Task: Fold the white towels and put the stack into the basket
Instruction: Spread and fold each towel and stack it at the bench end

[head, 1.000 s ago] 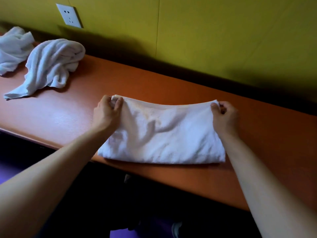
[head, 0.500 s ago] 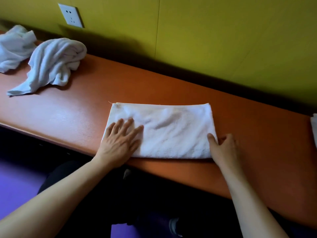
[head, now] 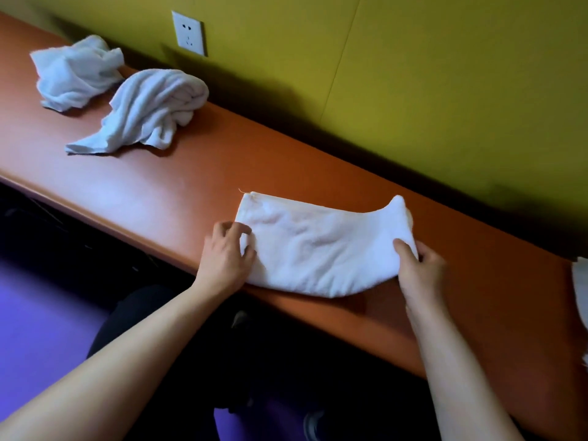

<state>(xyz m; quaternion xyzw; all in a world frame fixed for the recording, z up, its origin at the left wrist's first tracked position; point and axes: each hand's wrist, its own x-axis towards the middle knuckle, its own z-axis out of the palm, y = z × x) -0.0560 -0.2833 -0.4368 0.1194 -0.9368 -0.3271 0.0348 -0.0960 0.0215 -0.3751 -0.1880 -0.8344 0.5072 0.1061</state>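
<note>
A folded white towel [head: 321,246] lies near the front edge of the orange table [head: 197,186]. My left hand [head: 227,256] holds its left end, fingers curled on the cloth. My right hand [head: 420,265] grips the right end and lifts it, so the far right corner stands up off the table. Two crumpled white towels lie at the far left: one [head: 152,111] nearer, another [head: 74,76] behind it. No basket is in view.
A yellow-green wall with a white socket [head: 188,33] runs behind the table. A bit of white cloth [head: 580,281] shows at the right edge. Below the table's front edge are dark legs and a purple floor [head: 41,316].
Both hands went from the towel's far corners to its near side. The left hand now curls on the left end, and the right hand lifts the right end.
</note>
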